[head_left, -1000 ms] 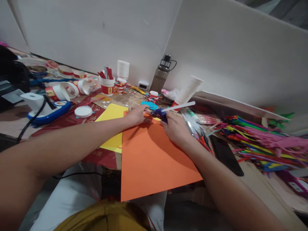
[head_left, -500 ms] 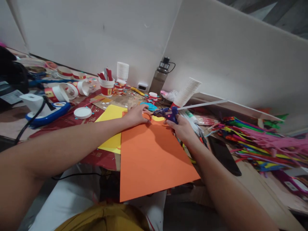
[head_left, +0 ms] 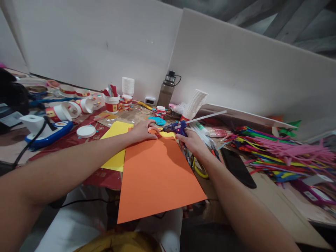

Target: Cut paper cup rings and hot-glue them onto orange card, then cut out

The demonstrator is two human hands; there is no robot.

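My left hand [head_left: 143,132] is closed on a small curved orange paper piece [head_left: 154,131] above the far edge of a large orange sheet [head_left: 160,178]. In my right hand [head_left: 193,140] is a dark blue hot glue gun [head_left: 180,128] with a small red light glowing. A long whitish glue stick [head_left: 210,116] sticks out of its back. The gun's nozzle points left, close to the orange piece; whether they touch I cannot tell. A yellow sheet [head_left: 114,157] lies partly under the orange one. Light blue paper discs [head_left: 158,121] lie just beyond my left hand.
Paper cups [head_left: 195,101] stand stacked behind the glue gun, near a water bottle [head_left: 166,89]. To the right are a black phone [head_left: 237,168] and many coloured pipe cleaners [head_left: 286,150]. A blue power strip [head_left: 49,134] and a white lid [head_left: 86,131] are on the left.
The view has shifted, so the table things appear further left and lower. Both hands keep their holds, and the glue gun nozzle stays beside the orange piece.
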